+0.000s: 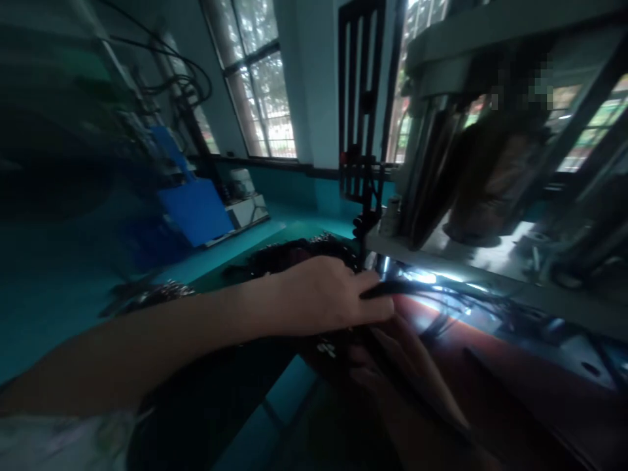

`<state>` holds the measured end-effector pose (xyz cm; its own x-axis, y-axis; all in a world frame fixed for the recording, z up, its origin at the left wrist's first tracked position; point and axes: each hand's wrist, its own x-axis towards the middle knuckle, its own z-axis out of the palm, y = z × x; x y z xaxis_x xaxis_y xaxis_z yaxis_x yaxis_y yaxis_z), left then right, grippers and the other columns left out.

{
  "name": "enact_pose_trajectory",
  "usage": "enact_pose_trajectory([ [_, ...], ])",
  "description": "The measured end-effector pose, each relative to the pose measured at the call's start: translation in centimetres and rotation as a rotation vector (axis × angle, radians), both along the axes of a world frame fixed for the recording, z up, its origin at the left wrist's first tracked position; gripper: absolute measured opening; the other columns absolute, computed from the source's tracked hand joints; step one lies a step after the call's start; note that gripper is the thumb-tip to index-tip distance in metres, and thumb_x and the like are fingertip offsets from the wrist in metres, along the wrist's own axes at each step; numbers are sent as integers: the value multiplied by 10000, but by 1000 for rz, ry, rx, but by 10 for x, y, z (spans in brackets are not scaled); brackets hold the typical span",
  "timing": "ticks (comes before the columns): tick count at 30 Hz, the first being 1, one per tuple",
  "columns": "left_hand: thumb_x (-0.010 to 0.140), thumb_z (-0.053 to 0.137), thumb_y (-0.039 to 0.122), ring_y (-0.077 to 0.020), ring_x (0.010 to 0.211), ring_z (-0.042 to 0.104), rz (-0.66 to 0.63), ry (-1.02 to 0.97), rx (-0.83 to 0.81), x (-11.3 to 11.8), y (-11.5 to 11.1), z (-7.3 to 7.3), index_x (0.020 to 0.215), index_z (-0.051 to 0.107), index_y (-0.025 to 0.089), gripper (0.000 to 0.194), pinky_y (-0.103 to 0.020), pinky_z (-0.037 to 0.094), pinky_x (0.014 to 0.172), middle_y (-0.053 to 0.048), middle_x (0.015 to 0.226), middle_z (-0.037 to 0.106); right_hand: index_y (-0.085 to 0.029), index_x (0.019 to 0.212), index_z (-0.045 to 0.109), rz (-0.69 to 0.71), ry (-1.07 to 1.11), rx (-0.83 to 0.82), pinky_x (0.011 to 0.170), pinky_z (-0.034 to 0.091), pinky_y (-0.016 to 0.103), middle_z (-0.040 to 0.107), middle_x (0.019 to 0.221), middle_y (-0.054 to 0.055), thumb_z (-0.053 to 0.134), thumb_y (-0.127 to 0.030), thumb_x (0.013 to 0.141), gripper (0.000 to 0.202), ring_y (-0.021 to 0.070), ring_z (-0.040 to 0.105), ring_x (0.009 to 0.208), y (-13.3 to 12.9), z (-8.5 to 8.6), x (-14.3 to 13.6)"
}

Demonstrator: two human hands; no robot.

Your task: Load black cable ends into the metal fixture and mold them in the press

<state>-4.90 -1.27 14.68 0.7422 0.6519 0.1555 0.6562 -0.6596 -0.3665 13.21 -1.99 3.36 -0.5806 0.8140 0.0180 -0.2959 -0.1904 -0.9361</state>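
Observation:
My left hand (326, 294) reaches in from the left, its fingers pinched around the end of a black cable (407, 288). From those fingertips the cable runs right, beneath the machine's lower plate. Close below is my right hand (377, 376), in shadow and smeared by motion. Its fingers look curled, and a dark strip lies along it; what they hold cannot be made out. Behind and below my left hand sits a heap of dark parts with shiny metal ends (314, 245), perhaps more cables.
A large press-like machine (441, 65) with metal columns stands at right, a bright lamp (422, 278) glowing under its plate. The reddish work surface (471, 347) carries tangled wires. At left are a blue panel (196, 209) and another heap of dark parts (161, 294). Windows line the back.

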Motion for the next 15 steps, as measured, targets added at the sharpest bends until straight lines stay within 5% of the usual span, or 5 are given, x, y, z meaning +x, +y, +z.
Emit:
enact_pose_trajectory([
  [4,866,368,159,-139,614,549,-223,58,16,24,26,-33,1049,478,258,235,-298,401,564,-42,899,560,-336,931,668,-304,-4,-64,833,484,484,613,1105,63,577,-580,683,360,346,515,1086,-7,-18,76],
  [9,788,491,150,-147,526,536,-188,118,-244,27,60,-107,927,548,228,169,-290,393,489,-42,783,575,-293,759,696,-518,-66,-174,746,526,460,662,944,75,646,-467,685,195,308,611,881,-13,-57,114],
  [12,766,557,272,-238,799,591,-160,58,-324,33,69,-143,894,585,226,139,-355,465,650,-110,1010,568,-225,757,696,-613,-57,-274,699,532,396,669,898,65,670,-414,700,199,249,630,770,-17,-74,113],
  [15,697,644,368,-360,1110,454,-166,-86,-373,55,62,-154,941,593,239,281,-516,387,877,-129,1256,453,-177,753,689,-649,-87,-328,622,516,305,675,846,65,689,-391,697,221,209,627,694,-17,-81,110],
])
